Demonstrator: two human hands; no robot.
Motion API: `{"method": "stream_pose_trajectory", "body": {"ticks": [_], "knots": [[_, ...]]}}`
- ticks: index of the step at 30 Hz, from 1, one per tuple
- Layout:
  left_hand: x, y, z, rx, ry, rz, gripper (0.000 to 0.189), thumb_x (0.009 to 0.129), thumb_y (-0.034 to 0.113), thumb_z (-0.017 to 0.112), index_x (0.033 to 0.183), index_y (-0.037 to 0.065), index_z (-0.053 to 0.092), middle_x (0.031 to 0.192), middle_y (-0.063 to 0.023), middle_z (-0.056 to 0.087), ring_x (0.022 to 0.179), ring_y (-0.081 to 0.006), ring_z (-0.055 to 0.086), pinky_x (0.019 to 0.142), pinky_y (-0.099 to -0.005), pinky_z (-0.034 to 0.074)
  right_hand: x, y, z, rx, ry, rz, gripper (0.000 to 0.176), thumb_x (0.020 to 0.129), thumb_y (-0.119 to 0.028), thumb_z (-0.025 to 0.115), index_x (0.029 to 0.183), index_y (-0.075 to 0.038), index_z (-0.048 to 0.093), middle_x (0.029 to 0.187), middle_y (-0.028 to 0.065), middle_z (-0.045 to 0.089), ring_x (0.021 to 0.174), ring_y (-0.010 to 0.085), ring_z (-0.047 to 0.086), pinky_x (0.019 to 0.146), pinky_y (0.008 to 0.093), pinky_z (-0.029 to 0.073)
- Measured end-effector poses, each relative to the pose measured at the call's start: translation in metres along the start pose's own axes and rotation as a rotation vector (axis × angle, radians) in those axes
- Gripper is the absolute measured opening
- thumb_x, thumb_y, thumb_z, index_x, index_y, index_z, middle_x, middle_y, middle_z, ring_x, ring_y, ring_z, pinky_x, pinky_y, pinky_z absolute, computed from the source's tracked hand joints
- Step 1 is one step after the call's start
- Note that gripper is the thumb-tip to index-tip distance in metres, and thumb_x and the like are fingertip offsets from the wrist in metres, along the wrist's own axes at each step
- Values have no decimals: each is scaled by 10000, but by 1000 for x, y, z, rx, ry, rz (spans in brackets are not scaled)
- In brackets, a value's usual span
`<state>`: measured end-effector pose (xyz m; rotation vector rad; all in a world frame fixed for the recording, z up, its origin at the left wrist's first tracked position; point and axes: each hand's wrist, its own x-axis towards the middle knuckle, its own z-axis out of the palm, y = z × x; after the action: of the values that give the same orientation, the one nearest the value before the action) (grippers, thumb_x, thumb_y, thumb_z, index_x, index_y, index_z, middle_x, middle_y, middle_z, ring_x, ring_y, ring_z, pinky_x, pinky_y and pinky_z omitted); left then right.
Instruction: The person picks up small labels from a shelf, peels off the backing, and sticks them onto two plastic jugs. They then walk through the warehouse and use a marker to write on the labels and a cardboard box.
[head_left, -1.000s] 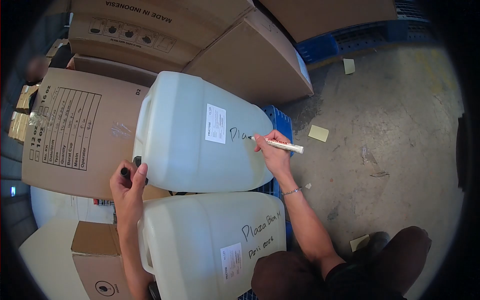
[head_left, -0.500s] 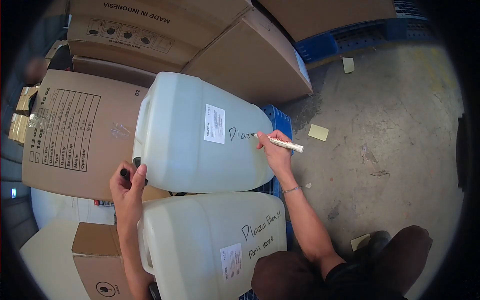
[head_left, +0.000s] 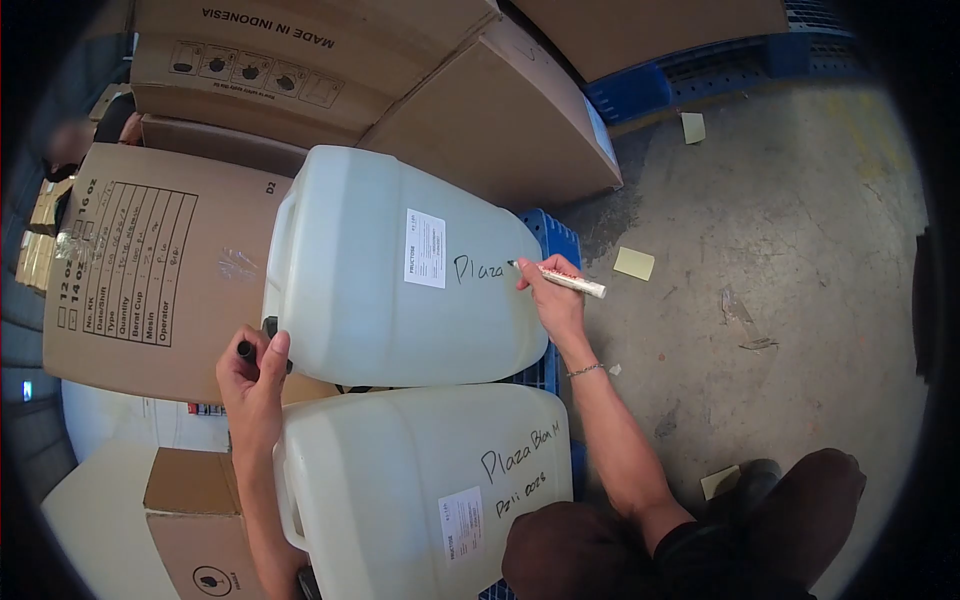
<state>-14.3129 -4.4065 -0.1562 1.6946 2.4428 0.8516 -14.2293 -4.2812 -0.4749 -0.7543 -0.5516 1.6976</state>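
My right hand (head_left: 550, 298) grips a white marker (head_left: 572, 279), its tip at the handwritten word "Plaza" on the upper translucent jerrycan (head_left: 370, 320). A white label reading "FRUCTOSE" (head_left: 425, 248) is stuck left of the writing. In my left hand (head_left: 255, 375) a black marker cap (head_left: 246, 351) is held, close by the jerrycan's dark cap at its left end. Below lies a second jerrycan (head_left: 400, 440) with a similar label and the words "Plaza Blan M" and a second line in black ink. My knee hides part of it.
Blue pallets (head_left: 550, 240) show beneath and beyond the jerrycans. A printed carton (head_left: 220, 300) stands left, with larger cartons (head_left: 480, 120) behind. Yellow paper slips (head_left: 634, 263) lie on the concrete floor (head_left: 800, 300). Another person is partly visible at the far left.
The last letter of "Plaza" now shows on the upper jerrycan, and the marker tip has shifted slightly right. My left hand stays in place with the cap.
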Motion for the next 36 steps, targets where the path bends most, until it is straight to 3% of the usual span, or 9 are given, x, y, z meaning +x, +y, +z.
{"method": "stream_pose_trajectory", "body": {"ticks": [4,10,12,19,22,28,36], "knots": [[0,2,1,-15,-5,-7,361,864,249,619,657,97,365,568,66,342,523,-24,282,461,-192,210,-2,3,-8,-36,-42,21,241,801,-184,676,677,-46,522,615,25,604,561,44,482,528,212,380],[-1,2,0,-4,8,-2,368,862,251,621,653,104,357,569,65,348,512,-23,283,451,-189,207,5,3,-1,-7,57,-53,242,801,-185,678,676,-47,523,613,27,606,564,46,497,528,219,384],[1,2,0,11,3,-3,368,862,250,621,652,106,356,569,64,349,510,-23,283,449,-189,207,4,7,-9,-2,-46,0,250,803,-191,677,674,-47,519,613,29,607,564,45,496,529,218,384],[-1,2,1,-12,4,-7,358,862,246,621,654,105,367,568,65,347,505,-22,285,443,-190,208,1,5,-8,-13,29,15,262,810,-188,666,653,-51,507,607,30,606,565,47,498,536,217,387],[0,2,0,-7,-4,-10,354,864,241,618,654,105,367,568,66,344,508,-23,289,446,-190,210,2,12,-13,-7,-56,16,250,812,-173,663,657,-51,509,608,30,606,575,48,505,546,215,395],[-1,0,0,-3,-2,3,355,865,239,616,653,103,365,572,61,352,514,-28,296,451,-190,215,6,11,-9,-5,66,-60,250,805,-175,665,652,-52,510,597,24,601,558,46,492,531,216,388],[-1,2,0,-15,-7,-16,358,865,239,616,651,102,364,572,58,357,517,-29,292,454,-189,216,5,20,-18,30,21,68,248,795,-176,672,639,-61,516,592,24,598,538,47,480,518,226,379]]}}
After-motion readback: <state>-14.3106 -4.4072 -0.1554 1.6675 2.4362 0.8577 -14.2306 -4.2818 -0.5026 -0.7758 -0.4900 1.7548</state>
